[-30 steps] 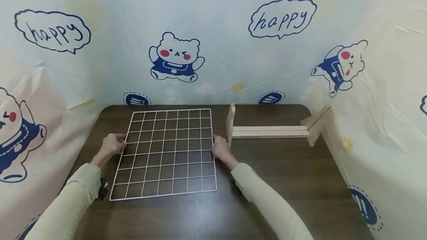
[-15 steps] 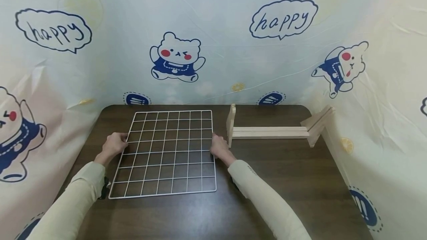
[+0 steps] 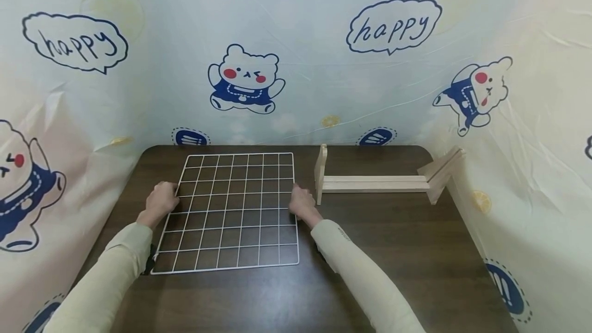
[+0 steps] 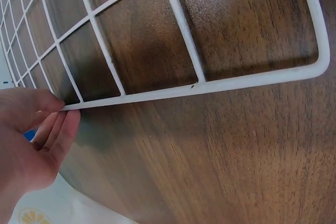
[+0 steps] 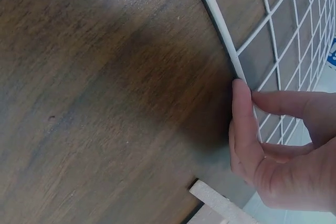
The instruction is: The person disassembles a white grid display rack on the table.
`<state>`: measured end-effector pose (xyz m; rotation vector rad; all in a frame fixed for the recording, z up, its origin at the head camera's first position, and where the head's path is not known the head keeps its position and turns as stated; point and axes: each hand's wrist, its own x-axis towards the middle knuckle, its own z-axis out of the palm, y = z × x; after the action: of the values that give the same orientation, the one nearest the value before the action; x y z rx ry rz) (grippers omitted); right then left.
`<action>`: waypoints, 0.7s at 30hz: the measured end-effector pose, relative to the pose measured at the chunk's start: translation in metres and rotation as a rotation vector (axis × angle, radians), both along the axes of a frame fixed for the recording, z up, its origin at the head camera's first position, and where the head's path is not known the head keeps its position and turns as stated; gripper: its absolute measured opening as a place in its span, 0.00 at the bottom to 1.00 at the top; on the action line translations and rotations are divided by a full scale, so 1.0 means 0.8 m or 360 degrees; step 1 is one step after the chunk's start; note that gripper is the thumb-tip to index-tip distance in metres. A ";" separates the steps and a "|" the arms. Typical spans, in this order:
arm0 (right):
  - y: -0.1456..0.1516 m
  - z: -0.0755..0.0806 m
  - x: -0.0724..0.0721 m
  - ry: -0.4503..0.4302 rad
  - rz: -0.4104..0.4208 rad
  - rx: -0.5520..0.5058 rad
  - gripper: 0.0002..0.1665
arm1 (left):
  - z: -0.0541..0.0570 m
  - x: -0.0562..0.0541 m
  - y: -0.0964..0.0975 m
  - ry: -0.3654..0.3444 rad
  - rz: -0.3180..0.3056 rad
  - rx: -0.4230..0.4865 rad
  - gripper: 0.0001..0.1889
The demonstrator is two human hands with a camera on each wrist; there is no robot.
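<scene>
The white wire grid panel [image 3: 231, 212] lies flat on the dark wood surface [image 3: 393, 251], square, with no long axis. The left hand [image 3: 159, 202] pinches its 9 o'clock edge; the right hand [image 3: 300, 202] pinches its 3 o'clock edge. Each grip is narrow, closed on frame wire. The wooden rack [image 3: 374, 181] stands just beside the right hand at 3 o'clock.

A dark wooden table [image 3: 407, 251] carries 2 things: a white wire grid panel [image 3: 231, 209] lying flat on its left half, and a pale wooden rack [image 3: 379, 183] near the back right edge
</scene>
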<state>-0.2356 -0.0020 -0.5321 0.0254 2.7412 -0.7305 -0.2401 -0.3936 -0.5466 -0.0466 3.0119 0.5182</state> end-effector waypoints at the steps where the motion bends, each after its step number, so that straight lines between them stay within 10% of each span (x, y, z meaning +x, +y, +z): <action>1: 0.000 -0.001 -0.001 -0.0009 -0.0006 -0.0016 0.27 | 0.000 -0.001 0.001 -0.0008 0.0015 -0.0011 0.24; 21: -0.005 -0.006 0.001 0.0071 0.0074 0.0106 0.36 | -0.001 0.000 0.009 0.0009 0.0010 -0.0155 0.08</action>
<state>-0.2351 -0.0062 -0.5372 -0.0407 2.7973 -0.6345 -0.2403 -0.3866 -0.5473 -0.0609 3.0413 0.3728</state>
